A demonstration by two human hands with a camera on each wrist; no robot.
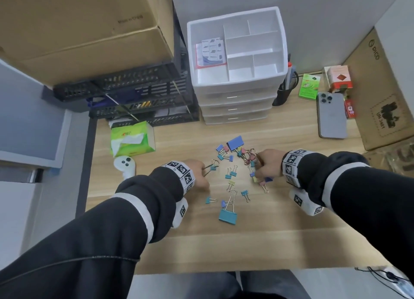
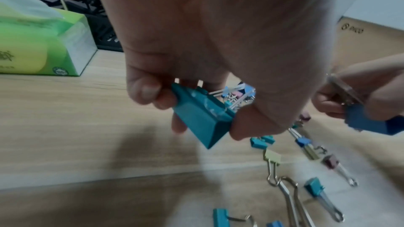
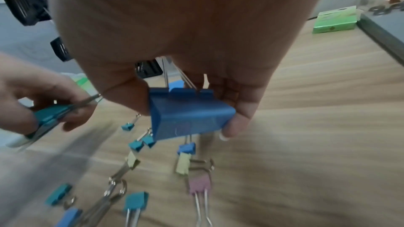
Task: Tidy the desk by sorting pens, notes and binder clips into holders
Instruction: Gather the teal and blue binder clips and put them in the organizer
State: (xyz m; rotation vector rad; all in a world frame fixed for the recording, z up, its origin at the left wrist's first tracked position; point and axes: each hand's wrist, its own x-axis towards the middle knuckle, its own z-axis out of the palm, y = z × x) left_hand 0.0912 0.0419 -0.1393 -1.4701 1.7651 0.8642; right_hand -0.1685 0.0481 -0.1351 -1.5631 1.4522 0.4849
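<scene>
Several coloured binder clips [image 1: 230, 174] lie scattered on the wooden desk [image 1: 280, 220]. My left hand [image 1: 197, 172] pinches a large teal binder clip [image 2: 201, 118] between thumb and fingers, just above the desk at the left of the scatter. To the right of the pile my right hand [image 1: 266, 164] grips a large blue binder clip [image 3: 188, 118], wire handles up in the palm. A white compartment organizer [image 1: 237, 49] on drawers stands at the back; a pack of notes [image 1: 210, 52] lies in its left compartment. A big teal clip [image 1: 227, 216] lies nearest me.
A green tissue pack [image 1: 132, 139] and a white controller [image 1: 125, 165] sit at the left. Black mesh trays [image 1: 125, 96] carry a cardboard box [image 1: 85, 25]. At the right are a phone [image 1: 331, 117], a green packet [image 1: 309, 86], a black pen cup [image 1: 286, 85] and a carton [image 1: 380, 92].
</scene>
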